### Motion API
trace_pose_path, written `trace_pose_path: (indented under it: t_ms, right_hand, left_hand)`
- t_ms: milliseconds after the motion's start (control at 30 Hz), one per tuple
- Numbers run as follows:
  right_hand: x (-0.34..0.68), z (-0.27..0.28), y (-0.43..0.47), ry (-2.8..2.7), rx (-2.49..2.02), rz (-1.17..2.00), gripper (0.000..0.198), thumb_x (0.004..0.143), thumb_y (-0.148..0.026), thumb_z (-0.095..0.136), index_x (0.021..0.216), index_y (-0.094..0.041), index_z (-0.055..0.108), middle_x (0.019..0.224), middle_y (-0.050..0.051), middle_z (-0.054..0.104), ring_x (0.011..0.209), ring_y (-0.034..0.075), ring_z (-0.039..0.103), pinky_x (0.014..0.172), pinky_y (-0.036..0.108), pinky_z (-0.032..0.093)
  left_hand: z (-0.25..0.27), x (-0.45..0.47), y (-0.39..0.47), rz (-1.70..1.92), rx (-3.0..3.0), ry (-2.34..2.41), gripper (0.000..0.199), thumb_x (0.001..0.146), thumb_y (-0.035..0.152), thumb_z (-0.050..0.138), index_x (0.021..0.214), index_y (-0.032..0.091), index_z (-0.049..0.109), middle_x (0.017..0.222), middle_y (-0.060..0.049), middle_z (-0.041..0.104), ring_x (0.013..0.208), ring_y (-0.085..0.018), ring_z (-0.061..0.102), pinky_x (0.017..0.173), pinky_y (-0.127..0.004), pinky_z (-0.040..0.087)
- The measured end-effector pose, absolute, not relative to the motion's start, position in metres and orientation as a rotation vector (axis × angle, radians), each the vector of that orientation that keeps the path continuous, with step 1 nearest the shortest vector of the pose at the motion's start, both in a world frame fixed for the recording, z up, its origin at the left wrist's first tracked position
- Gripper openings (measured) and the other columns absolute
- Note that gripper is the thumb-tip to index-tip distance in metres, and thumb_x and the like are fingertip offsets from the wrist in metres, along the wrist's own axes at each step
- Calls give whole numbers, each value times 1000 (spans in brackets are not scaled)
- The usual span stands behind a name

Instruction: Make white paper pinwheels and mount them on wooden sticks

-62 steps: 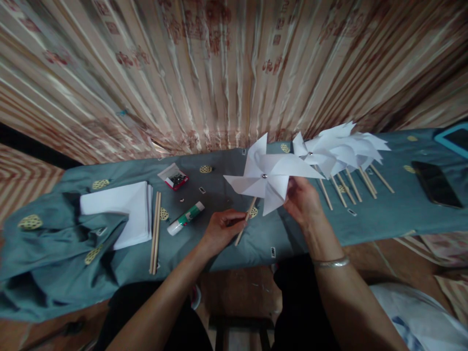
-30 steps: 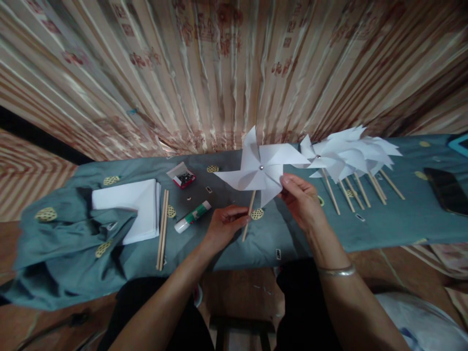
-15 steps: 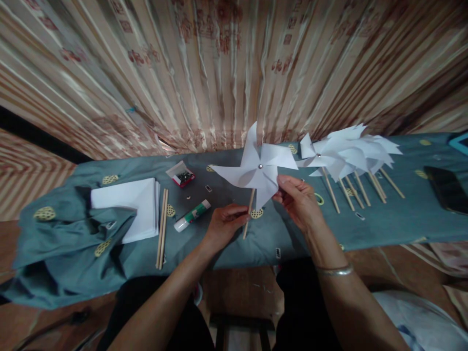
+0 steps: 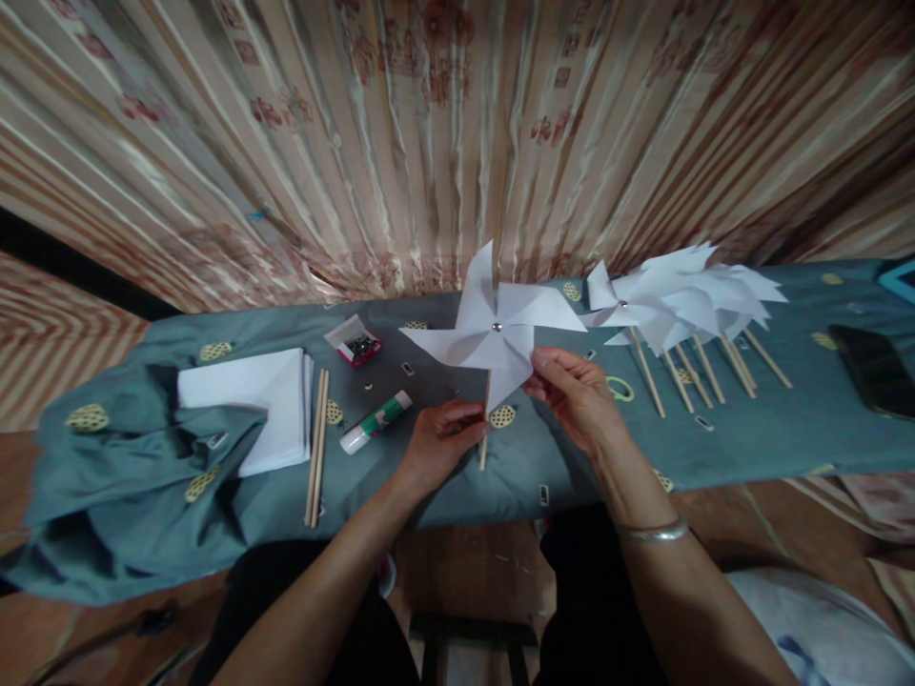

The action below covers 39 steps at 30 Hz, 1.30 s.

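Observation:
A white paper pinwheel [image 4: 480, 335] with a silver pin at its centre is held up in the middle of the view. My left hand [image 4: 444, 440] is closed around its thin wooden stick [image 4: 484, 450], below the blades. With thumb and fingers, my right hand [image 4: 572, 391] pinches the edge of the lower right blade. To the right, several finished-looking pinwheels [image 4: 686, 295] lie overlapped, their sticks pointing toward me. Left of my hands are a green and white glue stick [image 4: 376, 422] and a small open box of pins [image 4: 353, 343].
A stack of white paper [image 4: 278, 419] lies at the left, partly under a fold of the grey-green cloth [image 4: 135, 448]. Wooden sticks [image 4: 316, 457] lie beside it. Scissors with a light green handle [image 4: 620, 388] sit behind my right hand. A dark phone [image 4: 873, 372] lies at the far right.
The held pinwheel has shifted slightly left, and its stick stands more upright. My right hand has moved a little left with the blade, uncovering more of the green handle.

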State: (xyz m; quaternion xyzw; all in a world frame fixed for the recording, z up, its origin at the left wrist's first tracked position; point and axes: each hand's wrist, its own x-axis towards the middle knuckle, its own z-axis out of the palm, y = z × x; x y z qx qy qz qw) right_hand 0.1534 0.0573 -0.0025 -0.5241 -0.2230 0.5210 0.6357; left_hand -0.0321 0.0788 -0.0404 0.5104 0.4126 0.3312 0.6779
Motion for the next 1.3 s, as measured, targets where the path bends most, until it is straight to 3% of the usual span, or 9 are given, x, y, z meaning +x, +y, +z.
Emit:
trace_pose_path:
  t_ms: [233, 467, 567, 733, 867, 1067, 1300]
  right_hand:
    - [151, 0, 56, -543, -1203, 1261, 31, 54, -42, 91, 73, -23, 76, 60, -3, 69, 51, 8, 58, 47, 17, 50]
    - [149, 5, 55, -626, -1220, 1291, 31, 55, -44, 89, 69, -21, 74, 54, -4, 64, 45, 7, 52, 42, 18, 43]
    - [147, 4, 55, -665, -1238, 1273, 29, 55, -43, 90, 71, -22, 76, 61, -2, 69, 49, 7, 54, 45, 18, 44]
    - [141, 0, 56, -695, -1268, 1228, 29, 52, -35, 90, 76, -25, 78, 72, -2, 76, 57, 12, 60, 50, 24, 49]
    - [138, -4, 55, -680, -1276, 1240, 24, 52, -33, 90, 70, -25, 76, 70, -3, 76, 57, 13, 63, 55, 26, 52]
    - [134, -8, 55, -697, -1243, 1261, 26, 54, -29, 90, 77, -26, 77, 73, -3, 77, 62, 13, 66, 63, 27, 55]
    - [132, -13, 54, -757, -1247, 1257, 27, 55, -31, 90, 78, -25, 77, 74, -1, 77, 63, 14, 66, 63, 29, 55]
  left_hand:
    - [-41, -31, 79, 747, 1153, 927, 30, 64, 29, 80, 90, 15, 79, 76, -4, 72, 68, -15, 61, 71, -29, 50]
    - [-42, -33, 80, 768, 1253, 929, 22, 67, 28, 78, 85, 16, 78, 77, -4, 72, 70, -15, 62, 67, -26, 48]
    - [-39, -31, 79, 736, 1202, 913, 23, 66, 29, 78, 84, 15, 77, 81, -5, 74, 73, -17, 66, 65, -26, 49]
    - [-31, -28, 76, 646, 1088, 892, 36, 67, 39, 77, 92, 14, 76, 81, -8, 75, 70, -22, 71, 47, -23, 45]
    - [-27, -27, 75, 644, 1082, 870, 37, 64, 41, 81, 88, 14, 76, 75, -6, 74, 66, -20, 69, 50, -24, 50]
    - [-31, -26, 74, 674, 1023, 890, 44, 62, 43, 83, 93, 13, 75, 75, -5, 74, 66, -20, 70, 56, -27, 55]
    - [-30, -28, 77, 677, 1087, 937, 43, 67, 55, 77, 80, 14, 76, 70, -4, 71, 62, -19, 68, 51, -26, 53]
